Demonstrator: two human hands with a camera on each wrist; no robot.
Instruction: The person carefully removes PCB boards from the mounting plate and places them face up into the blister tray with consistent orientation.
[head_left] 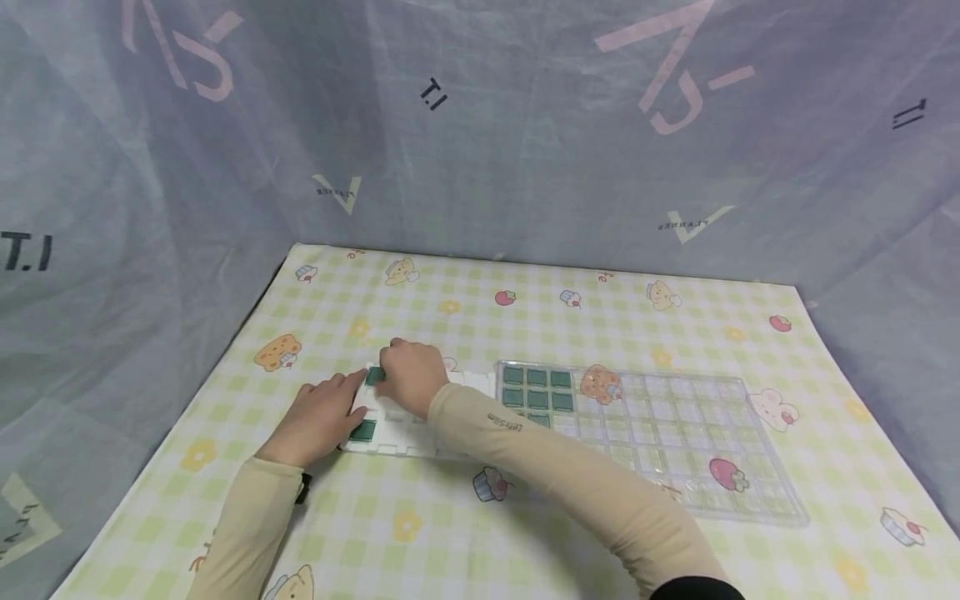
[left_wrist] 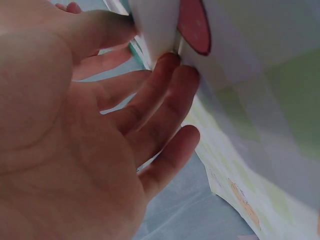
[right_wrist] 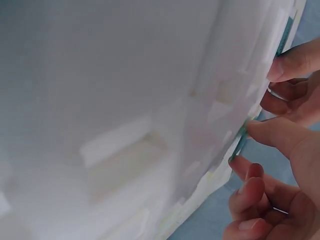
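A white tray [head_left: 405, 435] lies flat left of the table's middle, with a small green circuit board [head_left: 363, 431] in its near-left corner. My left hand [head_left: 318, 421] rests along the tray's left edge; its loosely extended fingers [left_wrist: 165, 100] touch the side, and the thumb lies by that near board. Reaching over the tray's far-left part, my right hand [head_left: 412, 375] pinches another green circuit board [right_wrist: 239, 144] between thumb and finger. In the head view this board [head_left: 374, 377] is partly covered by the right hand.
Right of the white tray stands a clear compartment tray [head_left: 675, 433], with several green circuit boards [head_left: 536, 378] in its left cells. The right forearm [head_left: 555, 467] crosses in front of it. A checked cloth [head_left: 405, 492] covers the table; grey fabric [head_left: 480, 167] hangs behind.
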